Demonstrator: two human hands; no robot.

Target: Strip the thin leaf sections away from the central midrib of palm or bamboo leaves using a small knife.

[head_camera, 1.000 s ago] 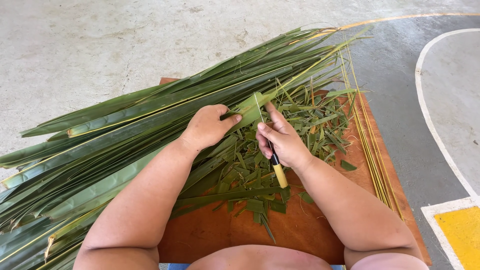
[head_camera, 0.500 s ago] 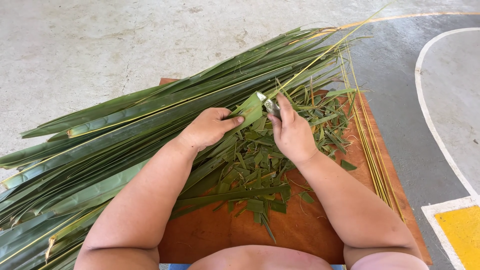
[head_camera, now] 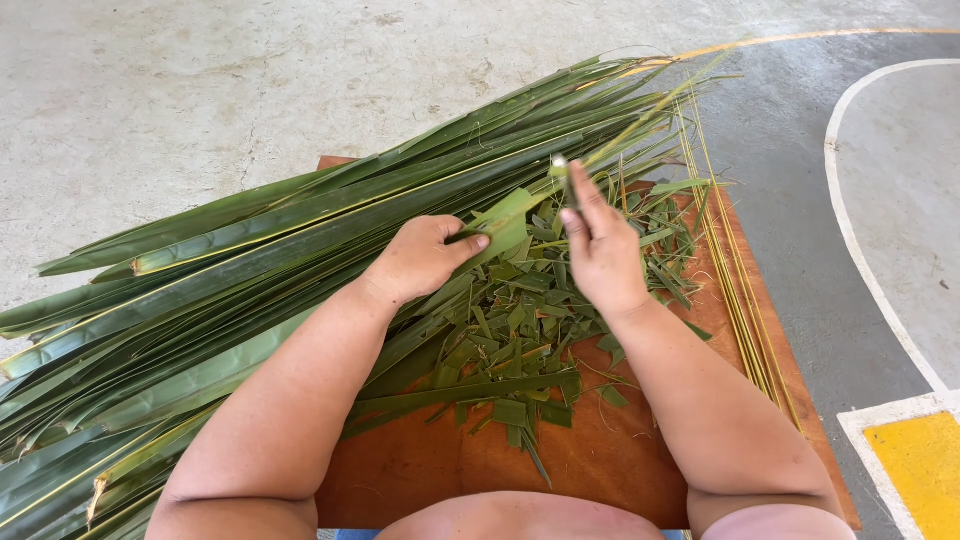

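Observation:
A thick bundle of long green palm leaves [head_camera: 250,270] lies slanting from lower left to upper right over a brown wooden board [head_camera: 480,470]. My left hand [head_camera: 420,262] presses on one leaf strip [head_camera: 505,222] and pinches it near its cut end. My right hand [head_camera: 600,250] grips a small knife; only the blade tip [head_camera: 560,165] shows above the fingers, running along the leaf. Several cut green leaf scraps [head_camera: 520,340] are heaped on the board between my forearms.
A row of thin yellowish leaf midribs [head_camera: 740,290] lies along the board's right edge. The board rests on a grey concrete floor [head_camera: 200,90] with a white painted curve [head_camera: 850,230] and a yellow painted patch [head_camera: 915,465] at the right.
My right hand with the knife has slid up and away along the leaf, from beside my left hand toward the leaf tips. My left hand has stayed on the leaf.

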